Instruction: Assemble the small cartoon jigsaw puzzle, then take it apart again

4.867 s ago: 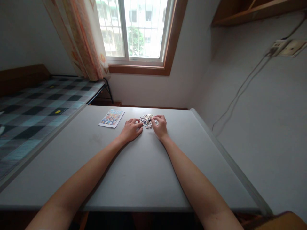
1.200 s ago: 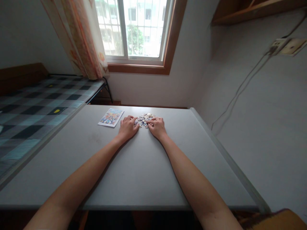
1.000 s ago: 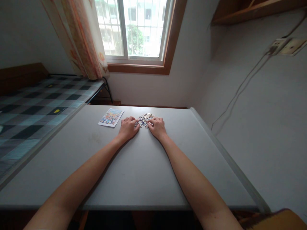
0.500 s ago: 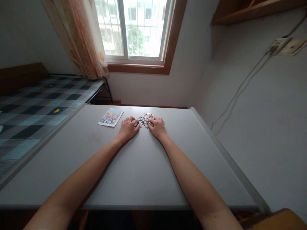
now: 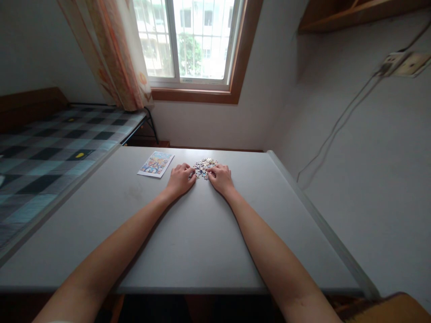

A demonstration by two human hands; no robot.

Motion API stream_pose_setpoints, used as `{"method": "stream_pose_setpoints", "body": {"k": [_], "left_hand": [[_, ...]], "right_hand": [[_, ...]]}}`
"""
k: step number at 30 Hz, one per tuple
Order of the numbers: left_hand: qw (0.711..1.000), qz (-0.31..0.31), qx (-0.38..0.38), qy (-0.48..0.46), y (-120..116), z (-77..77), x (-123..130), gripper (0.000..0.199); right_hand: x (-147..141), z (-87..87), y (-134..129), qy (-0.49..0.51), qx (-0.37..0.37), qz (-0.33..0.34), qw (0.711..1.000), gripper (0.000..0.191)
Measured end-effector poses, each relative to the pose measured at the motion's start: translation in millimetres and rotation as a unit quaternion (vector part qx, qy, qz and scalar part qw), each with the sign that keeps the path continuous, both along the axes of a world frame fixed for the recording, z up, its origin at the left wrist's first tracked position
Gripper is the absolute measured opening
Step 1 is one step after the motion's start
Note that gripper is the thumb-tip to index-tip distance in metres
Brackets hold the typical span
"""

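Note:
A pile of small jigsaw puzzle pieces [image 5: 204,165] lies near the far edge of the white table [image 5: 188,242]. My left hand [image 5: 181,178] rests palm down against the pile's left side, its fingers loosely bent and the thumb a little apart. On the opposite side, my right hand [image 5: 221,178] lies in much the same pose, fingertips at the pieces. I see no piece held in either hand, though the undersides of the fingers are hidden. Left of my left hand lies a printed picture card [image 5: 156,164] with a colourful cartoon design.
A bed with a checked sheet [image 5: 84,130] stands along the table's left side. Beyond the table are a window [image 5: 202,45] and a curtain [image 5: 114,58]. A cable [image 5: 332,130] hangs down the right wall from a socket [image 5: 392,63]. A chair back [image 5: 393,309] shows at lower right.

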State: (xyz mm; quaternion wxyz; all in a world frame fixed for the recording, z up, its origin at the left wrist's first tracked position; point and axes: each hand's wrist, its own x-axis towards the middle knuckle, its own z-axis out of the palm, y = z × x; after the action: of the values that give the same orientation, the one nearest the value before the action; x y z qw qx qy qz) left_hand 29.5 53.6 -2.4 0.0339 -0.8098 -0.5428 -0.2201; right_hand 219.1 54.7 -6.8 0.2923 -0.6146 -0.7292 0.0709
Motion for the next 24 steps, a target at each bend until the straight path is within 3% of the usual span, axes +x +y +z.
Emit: {"method": "stream_pose_setpoints", "body": {"k": [24], "left_hand": [[1.0,0.0,-0.007,-0.006,0.2,0.3,0.1,0.025]], "right_hand": [[1.3,0.6,2.4,0.036,0.011,0.022,0.999,0.026]]}}
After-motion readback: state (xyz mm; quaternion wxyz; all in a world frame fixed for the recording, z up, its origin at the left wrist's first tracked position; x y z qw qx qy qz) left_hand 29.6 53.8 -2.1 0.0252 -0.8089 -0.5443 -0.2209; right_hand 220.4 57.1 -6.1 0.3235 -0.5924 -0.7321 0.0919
